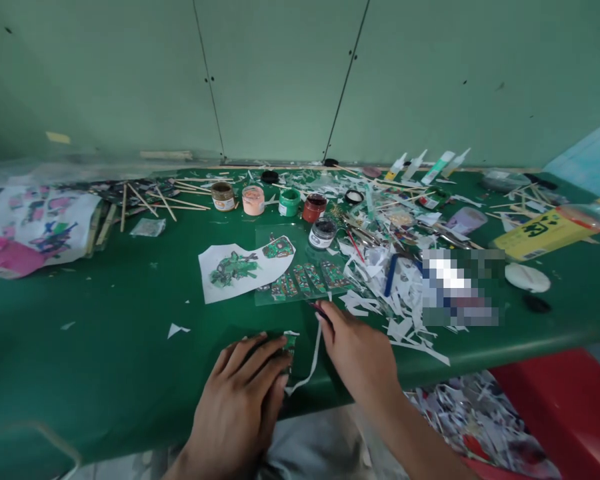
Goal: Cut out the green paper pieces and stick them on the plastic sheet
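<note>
My left hand point(245, 393) rests near the front edge of the green table point(105, 333), fingers together, pinching a small green printed paper cutout point(290, 341). A thin white paper strip point(313, 363) curls down from it. My right hand point(355, 350) is closed on a thin dark tool point(320, 310) whose tip pokes out beside the cutout; I cannot make out what the tool is. Just beyond the hands lies a clear sheet point(300, 277) with several green cutouts, and a white paper point(235, 270) printed with a green figure.
Small paint jars point(253, 200) stand in a row at mid-table. White paper scraps point(390, 280) pile at the right, with tubes point(420, 167), wooden sticks point(150, 200), a yellow box point(545, 233) and printed sheets point(35, 227) at the left. A red seat point(555, 407) sits below right.
</note>
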`<action>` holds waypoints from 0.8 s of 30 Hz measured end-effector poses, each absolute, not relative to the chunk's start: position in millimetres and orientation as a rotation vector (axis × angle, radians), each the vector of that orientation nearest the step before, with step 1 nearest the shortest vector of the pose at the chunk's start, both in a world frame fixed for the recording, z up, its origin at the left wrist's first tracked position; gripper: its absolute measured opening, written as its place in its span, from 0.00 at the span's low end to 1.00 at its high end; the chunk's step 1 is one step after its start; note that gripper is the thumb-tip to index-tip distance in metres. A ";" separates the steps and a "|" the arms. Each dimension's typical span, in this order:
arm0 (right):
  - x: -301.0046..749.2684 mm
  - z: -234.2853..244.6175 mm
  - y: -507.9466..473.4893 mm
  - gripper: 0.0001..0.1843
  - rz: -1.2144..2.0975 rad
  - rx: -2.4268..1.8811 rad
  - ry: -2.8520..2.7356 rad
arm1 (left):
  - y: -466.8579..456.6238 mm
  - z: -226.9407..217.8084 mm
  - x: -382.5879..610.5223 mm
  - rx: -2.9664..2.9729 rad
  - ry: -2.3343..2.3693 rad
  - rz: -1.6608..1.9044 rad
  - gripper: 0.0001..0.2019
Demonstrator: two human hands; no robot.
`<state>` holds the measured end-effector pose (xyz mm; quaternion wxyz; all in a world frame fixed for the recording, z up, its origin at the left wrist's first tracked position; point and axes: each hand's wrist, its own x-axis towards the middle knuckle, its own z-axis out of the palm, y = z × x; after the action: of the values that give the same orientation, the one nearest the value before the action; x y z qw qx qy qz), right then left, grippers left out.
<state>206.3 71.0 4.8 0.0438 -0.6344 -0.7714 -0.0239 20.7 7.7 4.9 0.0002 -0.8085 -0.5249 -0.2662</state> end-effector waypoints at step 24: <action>234.4 18.2 59.1 0.22 0.013 -1.642 -2.485 | 4.5 5.6 24.6 -2.478 -1.734 -0.874 0.09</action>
<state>234.4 59.1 18.2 0.0815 -0.5495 -0.8315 0.0042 24.6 4.5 5.6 -0.0033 -0.7870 -0.5509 -0.2777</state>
